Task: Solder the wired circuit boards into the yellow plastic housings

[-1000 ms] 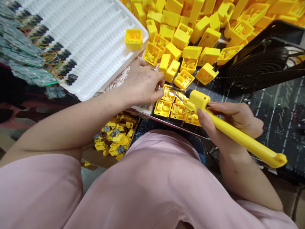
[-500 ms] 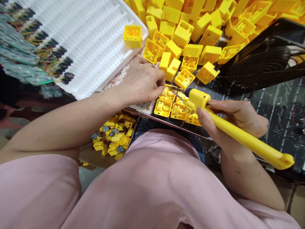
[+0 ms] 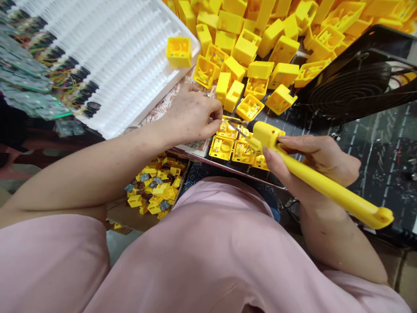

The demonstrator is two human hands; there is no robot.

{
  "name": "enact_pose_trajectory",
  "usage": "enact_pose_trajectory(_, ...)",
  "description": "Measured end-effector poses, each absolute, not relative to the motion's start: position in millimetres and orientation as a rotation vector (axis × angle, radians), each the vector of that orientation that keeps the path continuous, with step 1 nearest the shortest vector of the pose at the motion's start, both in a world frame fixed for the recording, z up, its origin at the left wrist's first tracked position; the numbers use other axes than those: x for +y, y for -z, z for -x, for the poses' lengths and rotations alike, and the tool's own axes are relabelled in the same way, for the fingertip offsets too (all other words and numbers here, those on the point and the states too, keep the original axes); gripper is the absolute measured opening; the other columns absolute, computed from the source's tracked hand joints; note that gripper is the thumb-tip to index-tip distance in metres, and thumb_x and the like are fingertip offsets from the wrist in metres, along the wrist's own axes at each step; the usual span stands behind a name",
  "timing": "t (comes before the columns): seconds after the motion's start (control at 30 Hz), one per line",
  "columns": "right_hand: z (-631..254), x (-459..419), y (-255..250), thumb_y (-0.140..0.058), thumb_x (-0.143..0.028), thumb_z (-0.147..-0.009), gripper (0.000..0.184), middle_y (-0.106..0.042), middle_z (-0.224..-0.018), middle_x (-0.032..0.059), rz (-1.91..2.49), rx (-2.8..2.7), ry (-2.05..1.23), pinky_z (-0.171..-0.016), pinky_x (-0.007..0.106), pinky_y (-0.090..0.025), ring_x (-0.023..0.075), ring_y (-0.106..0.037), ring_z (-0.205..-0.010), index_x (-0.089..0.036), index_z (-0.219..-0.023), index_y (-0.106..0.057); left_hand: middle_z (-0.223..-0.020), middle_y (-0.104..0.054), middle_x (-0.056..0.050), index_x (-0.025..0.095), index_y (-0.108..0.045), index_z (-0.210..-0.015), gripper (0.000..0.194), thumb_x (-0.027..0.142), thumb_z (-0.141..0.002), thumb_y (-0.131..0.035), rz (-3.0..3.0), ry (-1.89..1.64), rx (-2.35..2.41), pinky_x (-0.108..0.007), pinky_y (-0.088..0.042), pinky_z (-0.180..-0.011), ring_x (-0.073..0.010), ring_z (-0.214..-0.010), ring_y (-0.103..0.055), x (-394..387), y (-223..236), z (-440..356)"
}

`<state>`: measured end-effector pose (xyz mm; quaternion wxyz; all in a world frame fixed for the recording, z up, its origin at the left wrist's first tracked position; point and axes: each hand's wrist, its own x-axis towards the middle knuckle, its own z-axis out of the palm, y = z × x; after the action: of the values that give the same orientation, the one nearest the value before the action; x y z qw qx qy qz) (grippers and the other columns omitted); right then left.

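Observation:
My right hand (image 3: 321, 163) is wrapped round the handle of a yellow soldering gun (image 3: 339, 191), thumb and forefinger near its head. The gun's thin metal tip points left, over small open yellow housings (image 3: 222, 148) set side by side at the table's front edge. Small metal contacts and speaker-like hole patterns show inside them. Close to that tip, my left hand (image 3: 195, 115) is closed in a pinch at the upper left housing. Whatever its fingertips hold is hidden.
A white ribbed tray (image 3: 130, 52) stands at the left, with one yellow housing (image 3: 179, 52) on its edge. Beyond it lie green circuit boards (image 3: 28, 87) with wires. More yellow housings (image 3: 246, 45) pile up behind; a black fan (image 3: 352, 87) stands right. Yellow parts (image 3: 159, 189) fill a box below.
The whole view has shifted slightly. The soldering gun and my right hand sit a little further left, and my left hand keeps its pinch at the same housing.

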<state>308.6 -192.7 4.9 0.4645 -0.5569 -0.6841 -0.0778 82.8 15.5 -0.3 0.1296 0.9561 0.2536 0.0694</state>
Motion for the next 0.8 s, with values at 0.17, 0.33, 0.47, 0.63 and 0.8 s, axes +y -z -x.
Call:
enact_pose_trajectory(0.17,-311,-195,-1,-0.1,-0.039,-0.103,0.022,-0.089,-0.092,-0.0021,1.354,-1.676,0.19,-0.058,0.027,-0.066,0.0171,-0.08,-0.065,-0.029,-0.108,-0.082,-0.097,-0.089,-0.007,0.029,-0.091,-0.107,0.034,0.035,-0.106,-0.058,-2.785,-0.152,0.748,-0.059,-0.055,-0.122,-0.0334,-0.108,-0.083,15,-4,-89)
enact_pose_trajectory(0.33,-314,-209,4,-0.1,-0.047,-0.103,0.025,-0.091,-0.101,0.0013,1.491,-1.512,0.239,-0.059,0.033,-0.069,0.021,-0.082,-0.068,-0.03,-0.115,-0.085,-0.094,-0.088,-0.007,0.031,-0.092,-0.103,0.031,0.033,-0.103,-0.06,-2.805,-0.133,0.706,-0.059,-0.057,-0.119,-0.0348,-0.107,-0.082,14,-14,-91)
enact_pose_trajectory(0.47,-312,-215,7,-0.098,-0.048,-0.104,0.026,-0.09,-0.098,-0.0007,1.504,-1.449,0.183,-0.057,0.032,-0.066,0.0205,-0.081,-0.067,-0.034,-0.122,-0.087,-0.091,-0.087,-0.007,0.031,-0.091,-0.101,0.033,0.032,-0.104,-0.058,-2.842,-0.108,0.704,-0.059,-0.057,-0.119,-0.0338,-0.104,-0.082,13,-18,-92)
enact_pose_trajectory(0.63,-312,-220,9,-0.097,-0.047,-0.105,0.034,-0.092,-0.114,-0.0005,1.552,-1.373,0.101,-0.066,0.037,-0.073,0.0238,-0.086,-0.076,-0.039,-0.136,-0.086,-0.09,-0.087,-0.006,0.031,-0.091,-0.1,0.031,0.032,-0.104,-0.06,-2.85,-0.114,0.713,-0.057,-0.056,-0.117,-0.0325,-0.102,-0.082,14,-16,-93)
enact_pose_trajectory(0.8,-313,-223,10,-0.095,-0.047,-0.107,0.036,-0.092,-0.118,-0.0006,1.575,-1.382,0.075,-0.068,0.039,-0.073,0.0245,-0.088,-0.079,-0.041,-0.141,-0.085,-0.09,-0.088,-0.006,0.03,-0.092,-0.102,0.03,0.033,-0.102,-0.061,-2.836,-0.133,0.706,-0.055,-0.057,-0.115,-0.0321,-0.101,-0.083,15,-14,-92)
